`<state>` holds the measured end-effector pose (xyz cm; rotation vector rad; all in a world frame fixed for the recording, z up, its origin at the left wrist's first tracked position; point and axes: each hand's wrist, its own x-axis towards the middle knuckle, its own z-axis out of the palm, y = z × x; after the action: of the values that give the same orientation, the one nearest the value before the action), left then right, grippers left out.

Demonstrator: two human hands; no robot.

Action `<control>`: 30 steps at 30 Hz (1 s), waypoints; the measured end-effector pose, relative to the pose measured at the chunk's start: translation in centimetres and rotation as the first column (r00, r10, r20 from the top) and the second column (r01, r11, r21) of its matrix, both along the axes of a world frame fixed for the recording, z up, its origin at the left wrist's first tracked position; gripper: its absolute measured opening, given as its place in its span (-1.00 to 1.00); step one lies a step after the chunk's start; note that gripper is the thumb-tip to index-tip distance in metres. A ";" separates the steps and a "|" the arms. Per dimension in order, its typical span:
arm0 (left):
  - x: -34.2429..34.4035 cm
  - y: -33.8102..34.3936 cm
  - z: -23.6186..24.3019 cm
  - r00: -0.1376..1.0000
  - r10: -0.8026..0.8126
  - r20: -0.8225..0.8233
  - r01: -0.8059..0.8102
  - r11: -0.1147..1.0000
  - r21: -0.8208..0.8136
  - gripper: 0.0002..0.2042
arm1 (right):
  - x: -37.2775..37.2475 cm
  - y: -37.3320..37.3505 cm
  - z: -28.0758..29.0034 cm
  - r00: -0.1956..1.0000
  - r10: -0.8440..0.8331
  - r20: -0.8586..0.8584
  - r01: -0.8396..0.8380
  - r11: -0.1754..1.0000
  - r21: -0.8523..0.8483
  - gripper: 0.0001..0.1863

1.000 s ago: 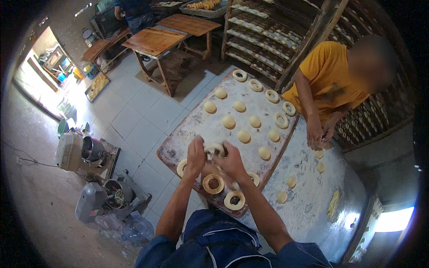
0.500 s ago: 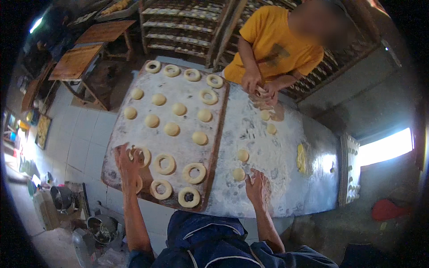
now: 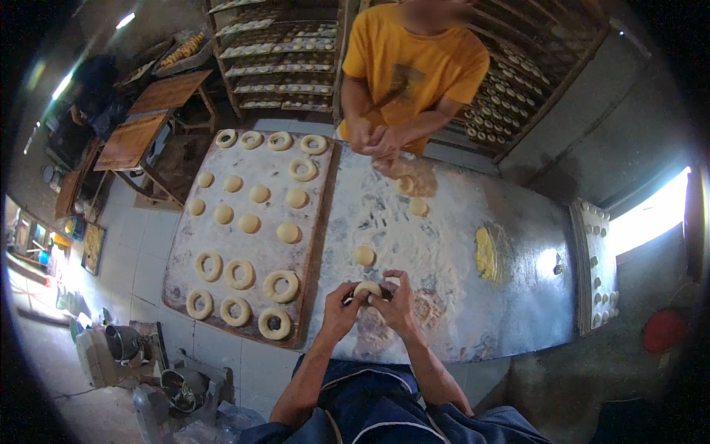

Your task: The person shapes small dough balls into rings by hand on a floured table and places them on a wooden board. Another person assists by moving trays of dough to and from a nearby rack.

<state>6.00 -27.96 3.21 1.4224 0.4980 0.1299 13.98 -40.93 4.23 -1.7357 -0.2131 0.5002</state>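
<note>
Between both hands, above the floured metal table, is a pale dough ball [image 3: 367, 289]. My left hand [image 3: 341, 308] grips its left side and my right hand [image 3: 398, 306] its right, thumbs pressed to it at the near edge. Just beyond my hands a second dough ball [image 3: 364, 256] rests on the table [image 3: 458, 244]. On the wooden board [image 3: 255, 174] to the left lie several dough rings, such as this dough ring [image 3: 281, 286], in near and far rows, with dough balls in the middle rows.
Across the table a person in a yellow shirt [image 3: 414, 63] works with hands together, close to another dough ball [image 3: 418, 207]. A yellow smear of fat [image 3: 485, 253] lies right of my hands. Racks with trays [image 3: 285, 70] stand behind. Metal pots [image 3: 183, 388] sit on the floor at lower left.
My left hand has left a dough ring on the board and moved right to the table. Both hands now hold the nearer dough ball. The view has shifted too.
</note>
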 end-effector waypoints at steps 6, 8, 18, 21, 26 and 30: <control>0.7 -4.8 0.1 0.988 0.113 0.106 -0.098 0.985 -0.144 -0.71 | 3.3 -5.5 1.7 0.888 0.449 -0.099 -0.440 0.892 0.101 -0.32; 0.8 -6.3 0.0 0.959 0.190 0.209 -0.063 0.866 -0.496 -0.63 | 4.5 -7.8 1.4 0.770 0.624 -0.134 -0.570 0.766 0.295 -0.33; 1.3 -9.8 -1.2 0.925 0.291 0.246 -0.256 0.952 -0.167 -0.80 | 2.8 -8.3 -4.4 0.873 0.306 -0.379 -0.090 0.866 0.492 -0.46; 1.7 -9.7 -2.1 0.966 0.194 0.168 -0.246 0.889 0.386 -0.72 | 2.3 -7.3 -2.9 0.938 0.345 0.018 -0.345 0.938 0.014 -0.36; 2.1 -8.2 -4.3 0.792 0.547 0.270 -0.360 0.777 -0.517 -0.76 | 0.8 -4.6 0.0 0.954 0.272 -0.127 -0.264 0.961 0.078 -0.28; 1.2 -4.4 -4.7 0.830 0.323 0.455 -0.486 0.819 0.304 -0.72 | -0.7 -1.8 -1.2 0.957 0.288 -0.048 -0.291 0.954 -0.069 -0.29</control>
<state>7.18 -32.35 -1.48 1.6237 0.4600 0.9029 13.31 -42.71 3.03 -1.7760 -0.4307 0.7623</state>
